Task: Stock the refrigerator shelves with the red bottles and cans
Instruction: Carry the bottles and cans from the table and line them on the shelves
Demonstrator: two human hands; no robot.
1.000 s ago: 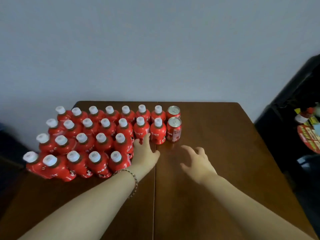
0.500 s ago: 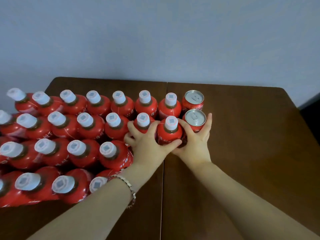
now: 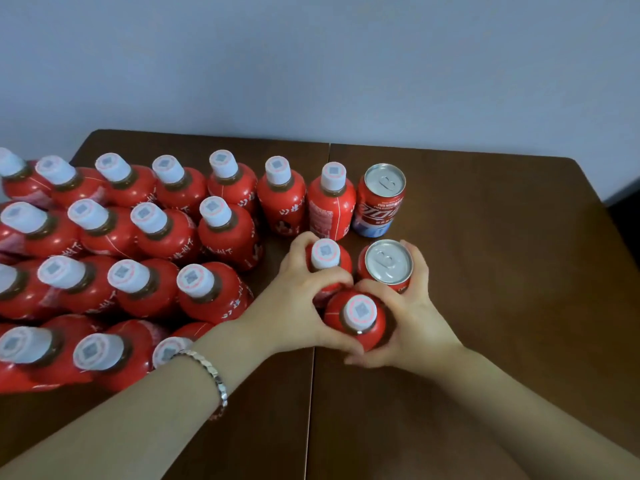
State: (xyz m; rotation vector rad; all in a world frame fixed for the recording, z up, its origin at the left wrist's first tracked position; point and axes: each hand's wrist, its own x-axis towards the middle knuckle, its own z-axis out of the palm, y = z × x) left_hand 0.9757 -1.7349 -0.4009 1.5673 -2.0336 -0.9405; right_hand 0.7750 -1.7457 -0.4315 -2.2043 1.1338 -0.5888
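Both hands cup 3 drinks at once w/ no full wrap: left hand [image 3: 298,303] curled on rear bottle [image 3: 325,258], right hand [image 3: 412,317] on can [image 3: 388,265], near bottle [image 3: 356,317] pinched between, could slip onto counter [image 3: 485,341] or topple the pack [image 3: 138,258]

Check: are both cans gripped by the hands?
No: the right hand wraps only the near can; the far can stands untouched.

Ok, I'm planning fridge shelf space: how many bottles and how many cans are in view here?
Red bottles: 20 (the left edge of the picture crops the group, so more may be hidden)
Red cans: 2
Total: 22
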